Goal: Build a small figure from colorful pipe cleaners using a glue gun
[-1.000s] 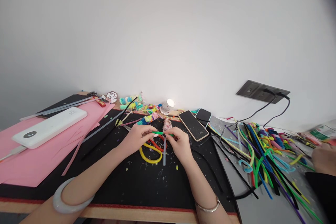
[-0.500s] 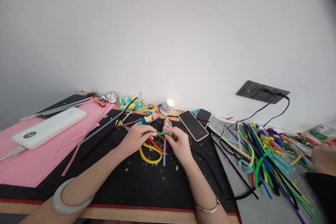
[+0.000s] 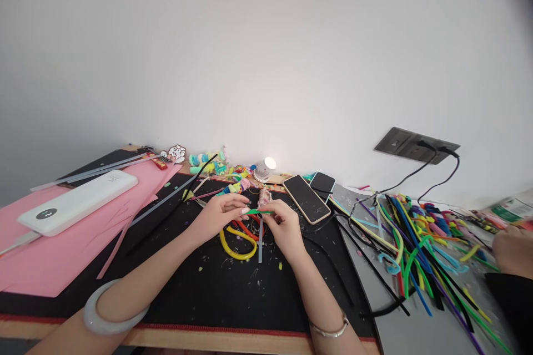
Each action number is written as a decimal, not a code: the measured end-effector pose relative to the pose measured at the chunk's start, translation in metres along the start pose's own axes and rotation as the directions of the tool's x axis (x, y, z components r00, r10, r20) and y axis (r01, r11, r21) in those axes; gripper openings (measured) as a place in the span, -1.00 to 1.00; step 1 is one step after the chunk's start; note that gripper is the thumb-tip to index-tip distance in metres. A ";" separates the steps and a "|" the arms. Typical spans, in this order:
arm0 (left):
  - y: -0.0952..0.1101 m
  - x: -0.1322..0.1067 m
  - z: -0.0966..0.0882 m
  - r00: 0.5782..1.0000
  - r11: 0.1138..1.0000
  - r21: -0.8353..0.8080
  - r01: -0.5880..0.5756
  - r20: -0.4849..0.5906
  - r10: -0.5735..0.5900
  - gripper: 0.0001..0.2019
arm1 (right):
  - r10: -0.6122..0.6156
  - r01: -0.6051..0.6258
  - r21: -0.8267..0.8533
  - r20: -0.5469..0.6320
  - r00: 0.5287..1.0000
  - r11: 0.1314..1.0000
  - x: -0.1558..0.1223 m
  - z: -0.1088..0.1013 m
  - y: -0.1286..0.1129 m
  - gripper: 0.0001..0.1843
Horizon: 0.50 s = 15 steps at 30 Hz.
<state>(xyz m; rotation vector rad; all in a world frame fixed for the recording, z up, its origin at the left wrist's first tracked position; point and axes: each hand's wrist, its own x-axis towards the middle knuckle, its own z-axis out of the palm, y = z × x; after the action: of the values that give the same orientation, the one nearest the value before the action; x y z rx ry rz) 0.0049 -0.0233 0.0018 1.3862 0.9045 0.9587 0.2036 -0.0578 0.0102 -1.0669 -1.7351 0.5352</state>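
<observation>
The short green strip (image 3: 259,212) is between my two hands, a little above the black mat (image 3: 233,294), and it lies almost level. My right hand (image 3: 283,224) has its thumb and first finger closed together on the right end of this strip, and its other fingers are bent. My left hand (image 3: 222,214) is loosely curved, with a gap between the thumb and the fingers; the thumb tip is at the left end of the strip, but whether it grips there I am not able to see.

Below my hands, on the mat, there is a yellow loop (image 3: 241,257), and beside it a red strip (image 3: 249,229), partly hidden. A pale strip (image 3: 260,245) points toward me. Just behind my hands is a pinkish bundle (image 3: 265,196), and further back, near the wall, a small lamp (image 3: 263,171). To the right of it lie a phone (image 3: 307,199) and a second phone (image 3: 322,184). At my left, a white power bank (image 3: 79,202) rests on pink paper (image 3: 54,272). At my right, many coloured strips (image 3: 416,249) are spread on a grey board (image 3: 400,327); near them is another person's hand (image 3: 512,252).
</observation>
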 end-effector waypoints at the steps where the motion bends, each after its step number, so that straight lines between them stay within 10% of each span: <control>1: 0.000 0.000 0.000 1.000 1.000 -0.017 0.009 0.005 -0.009 -0.65 | 0.001 -0.001 -0.002 0.002 1.000 1.000 0.000 0.000 0.000 -0.80; 15: 0.007 -0.002 0.003 0.999 0.994 0.102 -0.045 0.005 0.045 -0.77 | 0.055 -0.054 -0.036 0.033 0.998 0.998 0.001 0.001 0.002 -0.85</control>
<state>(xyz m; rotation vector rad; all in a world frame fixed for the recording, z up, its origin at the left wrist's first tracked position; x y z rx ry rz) 0.0066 -0.0261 0.0085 1.4996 0.9347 0.9555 0.2037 -0.0563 0.0091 -1.1388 -1.7551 0.5621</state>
